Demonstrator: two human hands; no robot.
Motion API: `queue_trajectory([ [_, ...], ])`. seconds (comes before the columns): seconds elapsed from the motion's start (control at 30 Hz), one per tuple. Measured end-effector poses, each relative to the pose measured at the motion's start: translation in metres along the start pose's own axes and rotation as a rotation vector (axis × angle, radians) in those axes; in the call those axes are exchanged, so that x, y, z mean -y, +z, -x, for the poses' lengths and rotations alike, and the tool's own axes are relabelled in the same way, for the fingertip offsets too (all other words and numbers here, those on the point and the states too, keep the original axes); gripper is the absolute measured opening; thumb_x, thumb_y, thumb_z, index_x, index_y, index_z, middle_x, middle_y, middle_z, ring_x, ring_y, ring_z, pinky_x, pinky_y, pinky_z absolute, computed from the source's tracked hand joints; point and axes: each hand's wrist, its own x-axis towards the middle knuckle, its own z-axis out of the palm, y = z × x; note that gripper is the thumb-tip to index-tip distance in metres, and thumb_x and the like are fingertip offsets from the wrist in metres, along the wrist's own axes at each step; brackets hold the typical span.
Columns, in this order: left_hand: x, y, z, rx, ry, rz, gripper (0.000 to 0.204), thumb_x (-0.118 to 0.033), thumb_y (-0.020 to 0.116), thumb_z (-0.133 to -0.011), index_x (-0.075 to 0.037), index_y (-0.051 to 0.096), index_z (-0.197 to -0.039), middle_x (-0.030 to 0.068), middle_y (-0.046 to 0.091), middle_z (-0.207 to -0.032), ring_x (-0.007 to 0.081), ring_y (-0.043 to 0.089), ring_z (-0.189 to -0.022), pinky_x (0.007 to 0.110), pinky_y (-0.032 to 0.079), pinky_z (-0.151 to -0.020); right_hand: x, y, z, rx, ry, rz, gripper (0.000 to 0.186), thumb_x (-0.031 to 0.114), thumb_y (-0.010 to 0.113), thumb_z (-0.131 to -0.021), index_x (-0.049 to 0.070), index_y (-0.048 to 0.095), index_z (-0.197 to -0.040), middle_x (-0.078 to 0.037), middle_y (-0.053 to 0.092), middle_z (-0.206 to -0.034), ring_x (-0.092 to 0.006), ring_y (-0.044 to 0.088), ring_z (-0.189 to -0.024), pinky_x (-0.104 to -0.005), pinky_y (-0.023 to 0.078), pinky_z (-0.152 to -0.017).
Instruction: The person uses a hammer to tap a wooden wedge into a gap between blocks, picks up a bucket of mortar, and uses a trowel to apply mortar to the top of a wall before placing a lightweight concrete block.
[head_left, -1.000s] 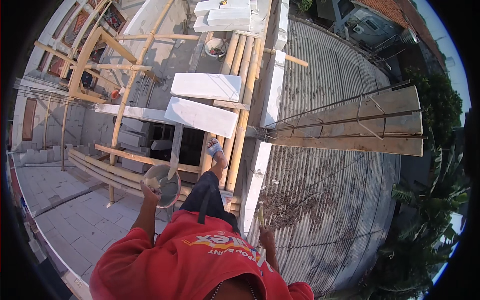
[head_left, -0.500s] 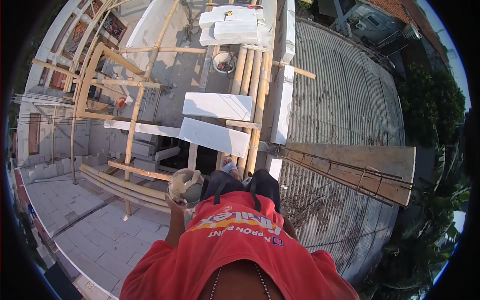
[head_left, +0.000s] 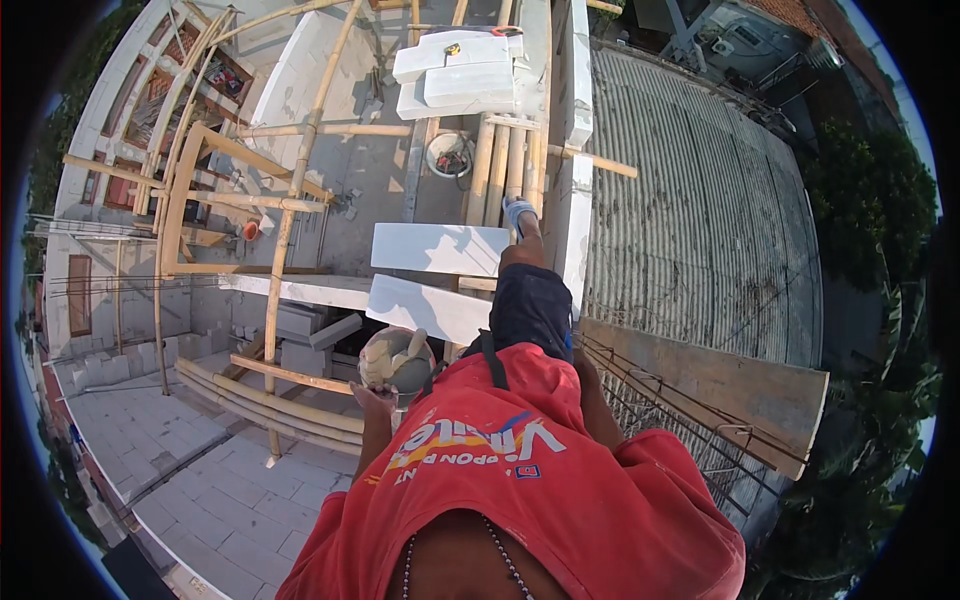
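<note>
Gripping the rim of a grey bucket (head_left: 411, 372) is my left hand (head_left: 376, 397), at my left side. The bucket holds grey mortar and pale, mortar-caked things that I cannot make out. My right hand (head_left: 585, 365) is mostly hidden beside my dark shorts, so its fingers do not show. My sandalled foot (head_left: 519, 215) is stretched forward onto the bundled bamboo poles (head_left: 484, 173), just beyond two long white blocks (head_left: 439, 247) lying crosswise on the scaffold.
A dark opening lies below the scaffold beside more bamboo rails (head_left: 268, 410). Stacked white blocks (head_left: 465, 85) and a white bucket (head_left: 449, 155) are ahead. A narrow block wall (head_left: 573, 235) borders a corrugated roof (head_left: 700, 220), with a rebar-topped plank (head_left: 780, 400) jutting over it.
I have advanced along the poles; my foot now reaches past the two blocks. The bucket has shifted right in view. The rebar plank sits lower, and my right hand is more hidden.
</note>
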Motion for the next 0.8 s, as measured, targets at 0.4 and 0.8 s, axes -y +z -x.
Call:
queue_trajectory([
  [0.4,0.034,0.154,0.012,-0.388,-0.021,0.312,0.065,-0.076,0.034,-0.093,-0.016,0.037,-0.069,0.0004,0.036,-0.056,0.0206,0.039,-0.055,0.041,0.041,-0.06,0.063,-0.237,-0.223,0.2,0.197,0.058,0.054,0.05,0.056,-0.099,-0.001,0.072,-0.091,-0.014,0.072,-0.078,-0.0271,0.069,-0.067,-0.0474,0.052,-0.063],
  [0.8,0.019,0.375,0.077,-0.254,-0.009,0.498,0.067,-0.077,0.033,-0.093,-0.015,0.034,-0.069,0.001,0.036,-0.06,0.0208,0.038,-0.058,0.044,0.041,-0.067,0.289,-0.426,-0.276,0.057,0.13,-0.274,0.048,0.045,0.059,-0.1,-0.002,0.065,-0.094,-0.011,0.06,-0.063,-0.0206,0.058,-0.047,-0.039,0.046,-0.043],
])
